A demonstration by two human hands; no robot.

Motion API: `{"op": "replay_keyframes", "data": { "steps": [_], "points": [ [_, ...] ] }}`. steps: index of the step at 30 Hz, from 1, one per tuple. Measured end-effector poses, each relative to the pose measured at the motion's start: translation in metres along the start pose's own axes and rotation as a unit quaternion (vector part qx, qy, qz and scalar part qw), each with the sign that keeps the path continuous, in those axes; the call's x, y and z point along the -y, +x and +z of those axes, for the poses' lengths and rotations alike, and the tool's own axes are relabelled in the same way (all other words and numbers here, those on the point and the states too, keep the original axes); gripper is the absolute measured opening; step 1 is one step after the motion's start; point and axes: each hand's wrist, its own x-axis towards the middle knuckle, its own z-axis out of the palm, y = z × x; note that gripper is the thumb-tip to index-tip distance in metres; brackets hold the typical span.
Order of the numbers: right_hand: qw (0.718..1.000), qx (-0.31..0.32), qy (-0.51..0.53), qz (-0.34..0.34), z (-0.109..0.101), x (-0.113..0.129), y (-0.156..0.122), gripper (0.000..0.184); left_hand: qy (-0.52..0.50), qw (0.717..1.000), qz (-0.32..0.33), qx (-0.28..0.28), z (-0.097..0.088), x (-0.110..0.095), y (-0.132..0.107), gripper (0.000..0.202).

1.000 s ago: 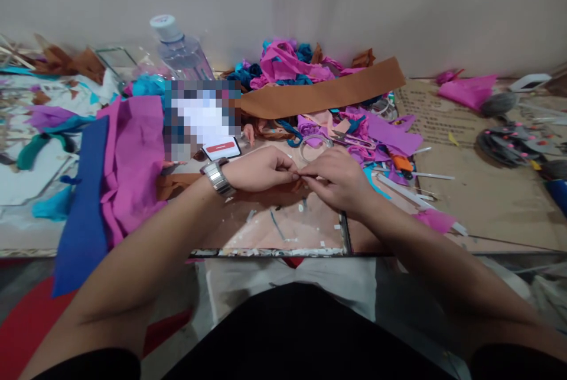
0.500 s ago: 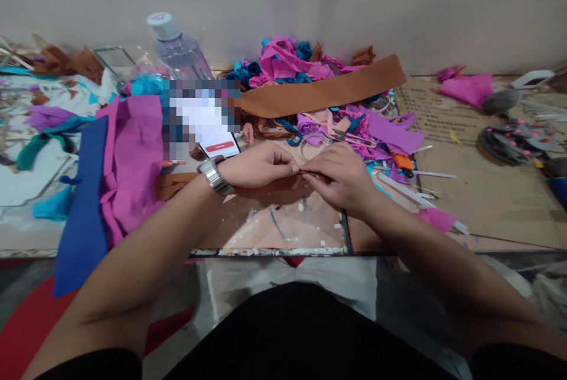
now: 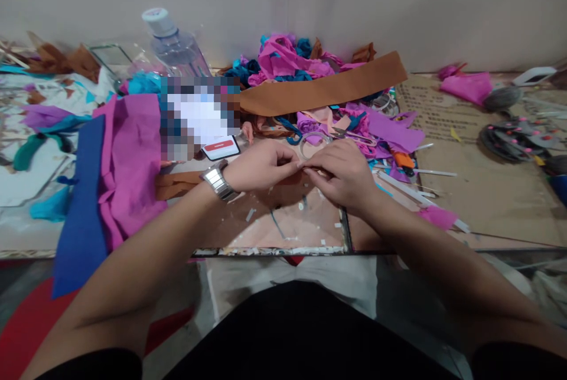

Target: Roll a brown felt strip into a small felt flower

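My left hand (image 3: 259, 164), with a metal watch (image 3: 218, 181) on its wrist, and my right hand (image 3: 341, 172) meet fingertip to fingertip at the middle of the table. Both pinch a thin brown strip of crepe paper (image 3: 177, 184) that runs left from under my left hand. The pinched part is mostly hidden by my fingers. A transparent sheet (image 3: 287, 226) with paper bits on it lies just below my hands.
A long brown paper band (image 3: 323, 90), pink and teal paper scraps (image 3: 287, 61), scissors (image 3: 354, 136) and a tape ring (image 3: 312, 143) lie behind my hands. Magenta paper (image 3: 133, 155), blue paper (image 3: 82, 203), a phone (image 3: 220, 148) and a water bottle (image 3: 170, 43) are on the left.
My hands stay pinched together on the strip and have shifted slightly upward; my fingers have worked it a little. The camera has tilted slightly.
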Motion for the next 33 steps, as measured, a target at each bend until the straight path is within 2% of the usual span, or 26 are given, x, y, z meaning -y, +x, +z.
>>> {"op": "replay_keyframes", "data": {
  "steps": [9, 18, 26, 33],
  "points": [
    [0.999, 0.002, 0.005, 0.037, 0.002, -0.003, -0.001, 0.01, 0.151, 0.985, 0.009, -0.082, 0.01, -0.009, -0.003, 0.034],
    [0.991, -0.031, 0.11, 0.074, 0.004, -0.002, 0.003, 0.007, 0.252, 0.963, 0.024, -0.095, 0.019, -0.006, -0.003, 0.029],
    [0.958, -0.016, 0.238, 0.159, -0.002, -0.001, 0.008, 0.006, 0.271, 0.955, 0.054, -0.11, 0.023, -0.002, -0.006, 0.032],
    [0.929, 0.006, 0.317, 0.193, -0.004, 0.001, 0.01, 0.007, 0.275, 0.951, 0.077, -0.118, 0.024, -0.002, -0.007, 0.03]
  ]
}}
